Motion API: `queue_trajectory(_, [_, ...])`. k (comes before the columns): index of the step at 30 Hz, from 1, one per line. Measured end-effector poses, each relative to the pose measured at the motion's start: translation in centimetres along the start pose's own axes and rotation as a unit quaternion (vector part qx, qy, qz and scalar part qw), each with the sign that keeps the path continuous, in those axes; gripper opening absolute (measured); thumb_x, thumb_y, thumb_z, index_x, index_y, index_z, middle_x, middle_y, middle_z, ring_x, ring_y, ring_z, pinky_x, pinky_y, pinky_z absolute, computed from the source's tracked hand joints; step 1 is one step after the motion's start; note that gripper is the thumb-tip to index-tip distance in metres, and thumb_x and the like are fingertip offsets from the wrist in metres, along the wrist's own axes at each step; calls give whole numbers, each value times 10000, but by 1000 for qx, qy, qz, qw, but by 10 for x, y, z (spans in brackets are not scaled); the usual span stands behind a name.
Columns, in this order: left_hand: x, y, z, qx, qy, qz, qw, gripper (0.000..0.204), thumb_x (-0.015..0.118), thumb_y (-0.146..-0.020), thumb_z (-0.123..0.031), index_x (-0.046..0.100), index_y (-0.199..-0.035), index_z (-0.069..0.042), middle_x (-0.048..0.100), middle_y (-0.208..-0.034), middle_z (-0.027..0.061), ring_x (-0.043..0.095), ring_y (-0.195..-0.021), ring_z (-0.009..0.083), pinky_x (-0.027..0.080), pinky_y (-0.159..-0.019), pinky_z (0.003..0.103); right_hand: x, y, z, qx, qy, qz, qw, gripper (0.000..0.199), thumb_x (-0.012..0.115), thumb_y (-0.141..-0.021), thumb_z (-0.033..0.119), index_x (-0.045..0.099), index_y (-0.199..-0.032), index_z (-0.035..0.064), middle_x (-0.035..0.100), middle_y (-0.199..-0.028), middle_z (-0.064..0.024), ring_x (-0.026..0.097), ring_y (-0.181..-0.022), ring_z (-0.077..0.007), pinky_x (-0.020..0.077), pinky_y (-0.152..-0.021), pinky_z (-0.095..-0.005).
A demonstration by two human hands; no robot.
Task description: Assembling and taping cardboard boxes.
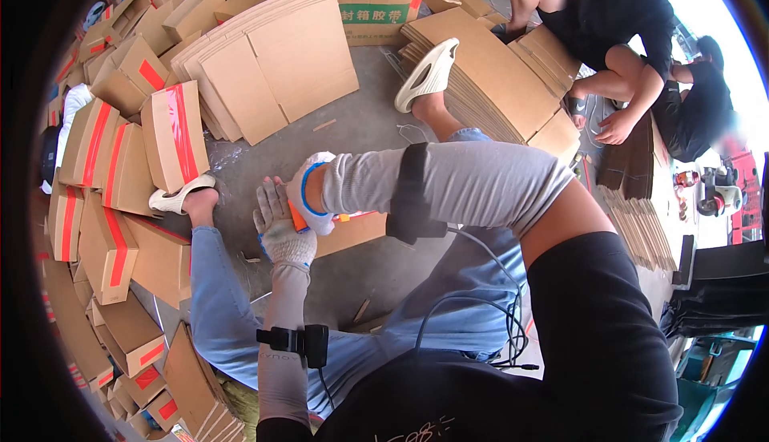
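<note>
My left hand, in a grey-white knit glove, lies with its fingers stretched out at the left end of a brown cardboard box. Right beside it, my right hand in a white glove with a blue cuff edge is closed around an orange tool. Most of that tool is hidden by the hand and the sleeved forearm, so its kind does not show. The box sits between my legs, largely covered by my right arm.
Taped cartons are heaped along the left. Flat cardboard sheets lean ahead, with another stack by my right foot. A large printed carton stands at the back. Another person crouches at the far right. Cables hang by my right leg.
</note>
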State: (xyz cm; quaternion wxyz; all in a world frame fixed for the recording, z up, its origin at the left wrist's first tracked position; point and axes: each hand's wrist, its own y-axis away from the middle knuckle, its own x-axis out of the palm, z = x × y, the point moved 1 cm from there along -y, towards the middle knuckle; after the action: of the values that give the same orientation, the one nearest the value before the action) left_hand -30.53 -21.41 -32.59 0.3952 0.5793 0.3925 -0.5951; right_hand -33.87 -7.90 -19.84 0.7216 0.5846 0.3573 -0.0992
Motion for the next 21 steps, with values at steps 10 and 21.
queue_trajectory(10, [-13, 1, 0, 28, 51, -62, 996, 625, 449, -1043, -292, 288, -1581, -16, 273, -1650, 164, 279, -1512, 361, 368, -1169, 443, 208, 76, -157, 94, -191, -148, 966, 578, 773, -760, 209, 510, -1267, 121, 696, -1033, -195, 691, -978, -416, 555, -827, -492])
queue_trajectory(21, [-31, -6, 1, 29, 78, -46, 995, 626, 450, -1029, -243, 280, -1571, 21, 241, -1653, 195, 245, -1509, 425, 308, -1213, 459, 265, -23, -169, 131, -156, -177, 963, 475, 683, -873, 493, 578, -1106, 92, 710, -926, -194, 720, -922, -381, 572, -727, -490])
